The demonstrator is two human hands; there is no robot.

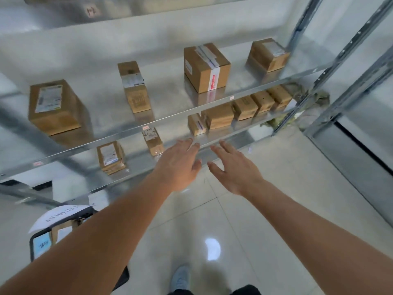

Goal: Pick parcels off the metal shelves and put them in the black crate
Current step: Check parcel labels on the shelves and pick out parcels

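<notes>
A single head-worn wide-angle view looks forward and steeply down, close above the metal shelves.

Shiny galvanised metal shelves mirror matt brown cardboard parcels (paper labels, glossy tape). Below the shelves, glossy pale floor tiles and a black plastic crate.

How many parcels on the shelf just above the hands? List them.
4: large box far left, narrow box next, taped box right of centre, labelled box far right. None looks hidden.
</notes>
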